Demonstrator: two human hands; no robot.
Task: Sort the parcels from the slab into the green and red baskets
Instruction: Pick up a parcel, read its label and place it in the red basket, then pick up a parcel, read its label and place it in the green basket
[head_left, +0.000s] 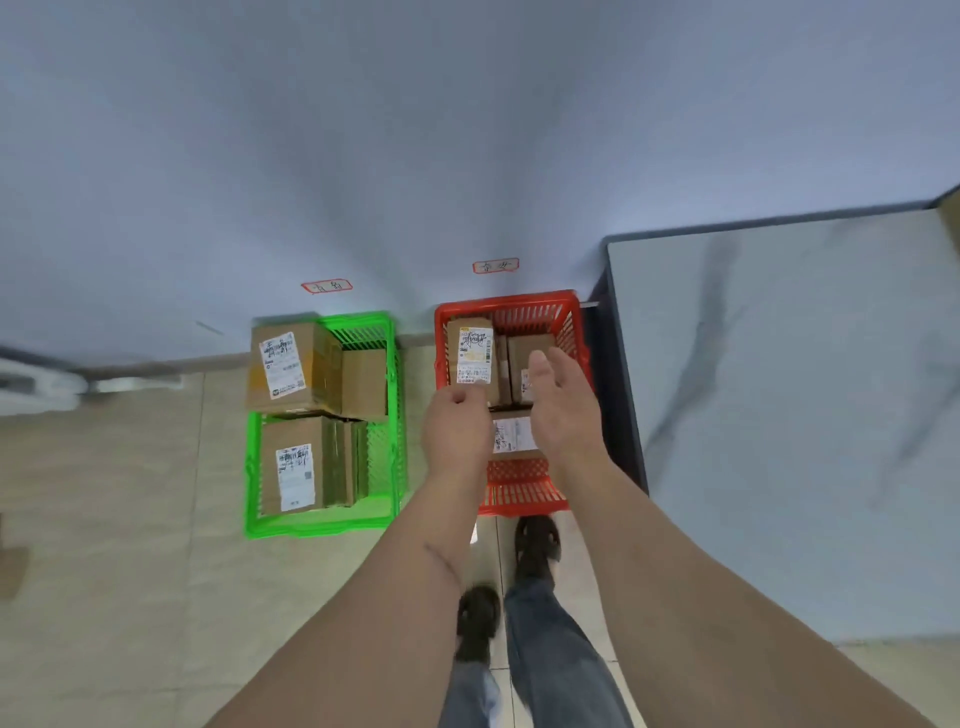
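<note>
The red basket (524, 306) stands on the floor against the wall and holds three cardboard parcels: a tall labelled one (470, 348), a plain one (524, 353) and a flat labelled one (511, 434). Both my hands hover over this basket. My left hand (457, 431) has its fingers curled and holds nothing. My right hand (563, 410) is spread with straight fingers, also holding nothing. The green basket (249, 467) to the left carries a large labelled parcel (288, 369), a plain one (363, 382) and another labelled one (301, 467). The grey marbled slab (779, 389) lies to the right.
Two handwritten tags are stuck on the wall, one (326, 286) above the green basket and one (495, 266) above the red. My feet (535, 545) stand on the beige tiled floor just in front of the red basket. A white object (41, 384) sits far left.
</note>
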